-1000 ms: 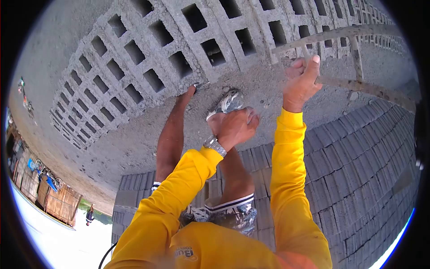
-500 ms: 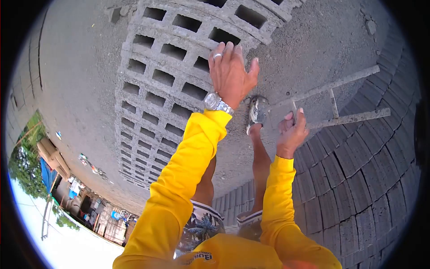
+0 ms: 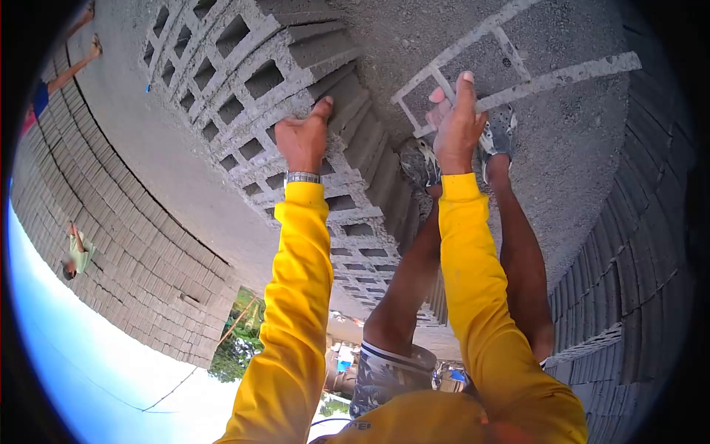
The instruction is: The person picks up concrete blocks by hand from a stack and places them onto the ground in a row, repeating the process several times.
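Observation:
My left hand (image 3: 302, 142) grips the edge of a grey hollow concrete block (image 3: 336, 159) in a tall stack. Its thumb presses on the block's side, and the curled fingertips are hidden at the holes. A metal watch band (image 3: 303, 177) circles that wrist. To the right, my right hand (image 3: 457, 129) is closed around one long bar of a dusty ladder-like frame (image 3: 558, 81) with short crossbars. The thumb points up along the bar. My shoes (image 3: 501, 129) stand on the ground behind the right hand and frame.
Rows of stacked blocks (image 3: 621, 244) line the right side. Another long block wall (image 3: 126, 244) runs along the left, with a person (image 3: 80, 251) beside it. Another person's leg (image 3: 74, 70) shows at the upper left. Gritty ground (image 3: 569, 140) lies between the stacks.
My view has turned along the stack. My left hand has gone from lying spread over the block holes to gripping a block edge. The frame and right hand now appear higher.

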A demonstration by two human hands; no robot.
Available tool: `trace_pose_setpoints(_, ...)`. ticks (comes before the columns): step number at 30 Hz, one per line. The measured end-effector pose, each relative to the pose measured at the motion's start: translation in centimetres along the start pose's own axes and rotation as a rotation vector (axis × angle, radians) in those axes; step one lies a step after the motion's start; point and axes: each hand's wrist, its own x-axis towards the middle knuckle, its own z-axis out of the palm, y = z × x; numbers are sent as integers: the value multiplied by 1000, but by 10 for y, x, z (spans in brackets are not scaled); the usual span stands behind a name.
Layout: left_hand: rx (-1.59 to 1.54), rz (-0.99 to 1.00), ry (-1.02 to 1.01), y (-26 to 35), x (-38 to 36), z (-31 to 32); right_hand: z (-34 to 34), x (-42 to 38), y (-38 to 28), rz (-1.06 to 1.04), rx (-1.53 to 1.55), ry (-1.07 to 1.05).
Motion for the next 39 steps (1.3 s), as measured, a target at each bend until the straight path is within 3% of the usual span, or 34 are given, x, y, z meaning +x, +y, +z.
trace_pose_setpoints(1,-19,-9,0,-3,0,-4,0,2,2,-18,-8,31)
trace_pose_setpoints(3,-75,-21,-8,-8,0,-7,-9,11,6,-42,-17,-128)
trace_pose_setpoints(5,-473,100,-86,3,-18,-23,-12,19,10,-71,-28,-208)
trace_pose_setpoints(6,-397,9,-116,-1,-20,-38,-12,23,8,-151,-123,-236)
trace_pose_setpoints(9,-387,92,-73,-2,-25,-49,4,26,8,-128,-18,-199)
trace_pose_setpoints(13,-292,33,-89,-7,-18,-51,34,15,-4,-212,23,-221)
trace_pose_setpoints(19,-284,44,-92,-8,-18,-50,56,42,9,-445,-79,-368)
trace_pose_setpoints(23,-351,139,-64,-12,-22,-44,47,59,121,-272,-430,-345)
trace_pose_setpoints(25,-346,136,-43,-10,-15,-42,44,54,104,-263,-288,-324)
trace_pose_setpoints(27,-242,13,-96,-9,-22,-53,46,51,60,-409,-169,-338)
trace_pose_setpoints(31,-322,47,-63,-4,-24,-49,55,45,-3,-390,-139,-416)
trace_pose_setpoints(33,-347,48,-70,-3,-23,-48,65,47,13,-406,-187,-418)
trace_pose_setpoints(35,-282,-7,-89,-4,-24,-51,72,54,72,-394,-254,-401)
trace_pose_setpoints(37,-143,-108,-122,-5,-20,-56,73,58,74,-364,-262,-406)
trace_pose_setpoints(39,-259,-15,-88,-6,-22,-52,68,59,70,-360,-246,-391)
